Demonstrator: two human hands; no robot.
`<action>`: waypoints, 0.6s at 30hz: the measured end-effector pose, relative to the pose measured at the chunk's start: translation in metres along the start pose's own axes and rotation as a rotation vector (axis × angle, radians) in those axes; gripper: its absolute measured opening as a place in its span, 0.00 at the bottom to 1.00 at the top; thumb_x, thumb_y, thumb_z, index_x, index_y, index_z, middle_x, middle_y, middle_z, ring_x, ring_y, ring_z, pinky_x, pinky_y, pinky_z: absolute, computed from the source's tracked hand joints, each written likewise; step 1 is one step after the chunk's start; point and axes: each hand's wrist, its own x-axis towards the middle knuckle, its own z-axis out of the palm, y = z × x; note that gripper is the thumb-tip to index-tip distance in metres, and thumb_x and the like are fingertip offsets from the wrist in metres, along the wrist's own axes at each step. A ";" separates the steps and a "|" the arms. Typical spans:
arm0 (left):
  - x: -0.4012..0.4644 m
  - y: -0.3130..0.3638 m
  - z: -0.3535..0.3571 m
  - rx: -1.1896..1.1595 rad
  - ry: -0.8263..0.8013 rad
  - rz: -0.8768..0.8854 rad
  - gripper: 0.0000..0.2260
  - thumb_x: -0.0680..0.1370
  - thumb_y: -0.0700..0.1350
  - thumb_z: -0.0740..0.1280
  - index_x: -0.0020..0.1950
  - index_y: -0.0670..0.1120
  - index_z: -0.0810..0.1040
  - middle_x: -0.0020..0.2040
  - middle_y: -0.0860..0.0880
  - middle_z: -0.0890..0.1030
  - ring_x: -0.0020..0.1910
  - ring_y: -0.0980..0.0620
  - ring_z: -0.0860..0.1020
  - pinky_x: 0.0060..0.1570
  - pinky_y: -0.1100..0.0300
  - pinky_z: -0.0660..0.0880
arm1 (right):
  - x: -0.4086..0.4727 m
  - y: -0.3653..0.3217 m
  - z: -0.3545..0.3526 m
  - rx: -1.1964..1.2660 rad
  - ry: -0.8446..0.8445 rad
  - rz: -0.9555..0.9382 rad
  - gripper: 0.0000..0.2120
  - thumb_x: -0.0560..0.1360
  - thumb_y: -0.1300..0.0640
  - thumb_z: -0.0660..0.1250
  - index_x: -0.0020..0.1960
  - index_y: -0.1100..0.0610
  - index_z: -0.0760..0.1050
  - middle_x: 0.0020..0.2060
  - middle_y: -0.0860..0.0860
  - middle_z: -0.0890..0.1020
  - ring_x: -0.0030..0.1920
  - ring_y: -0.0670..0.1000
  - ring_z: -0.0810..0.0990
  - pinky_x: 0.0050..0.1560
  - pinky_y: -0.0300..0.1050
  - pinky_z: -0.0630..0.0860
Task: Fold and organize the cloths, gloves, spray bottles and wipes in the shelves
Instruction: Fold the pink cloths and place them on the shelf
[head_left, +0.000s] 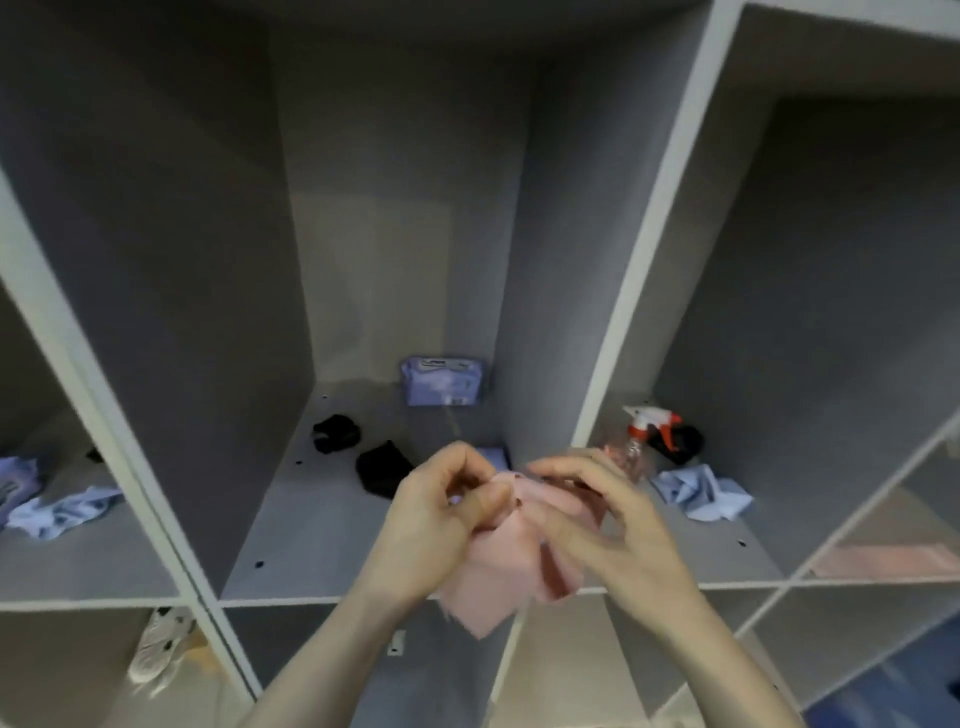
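A pink cloth (493, 577) hangs between my hands in front of the middle shelf compartment. My left hand (441, 514) and my right hand (608, 514) both pinch its top edge. Two black gloves (336, 432) (383, 467) lie on the middle shelf floor (291, 545), with a blue wipes pack (444, 381) standing at the back. A spray bottle (644, 434) with a red and white trigger stands in the right compartment beside a crumpled light blue cloth (701, 491) and a black item (685, 441). A small blue cloth (496, 457) peeks out behind my hands.
Crumpled light blue cloths (57, 501) lie in the left compartment. A folded pink cloth (893, 558) rests in the far right compartment. A white shoe (158, 644) sits in the lower left compartment. Grey dividers with white edges separate the compartments.
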 end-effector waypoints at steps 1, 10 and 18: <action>0.000 0.003 0.011 -0.014 -0.013 0.015 0.11 0.75 0.36 0.70 0.36 0.48 0.75 0.30 0.53 0.78 0.32 0.56 0.74 0.36 0.64 0.71 | -0.003 -0.001 -0.007 -0.021 0.041 -0.020 0.06 0.67 0.50 0.73 0.44 0.46 0.81 0.43 0.44 0.81 0.46 0.42 0.79 0.48 0.29 0.71; 0.003 0.023 0.110 -0.158 -0.043 -0.037 0.09 0.72 0.34 0.72 0.34 0.44 0.77 0.33 0.52 0.79 0.35 0.57 0.75 0.37 0.68 0.71 | -0.043 0.018 -0.100 -0.111 0.329 0.007 0.18 0.70 0.69 0.70 0.39 0.45 0.83 0.37 0.42 0.84 0.41 0.42 0.81 0.44 0.31 0.72; 0.007 0.046 0.200 -0.040 -0.386 -0.317 0.16 0.71 0.57 0.68 0.46 0.45 0.82 0.41 0.49 0.82 0.42 0.54 0.78 0.45 0.59 0.73 | -0.072 0.028 -0.191 -0.382 0.269 -0.170 0.04 0.71 0.61 0.69 0.40 0.54 0.82 0.41 0.43 0.79 0.47 0.44 0.78 0.50 0.36 0.72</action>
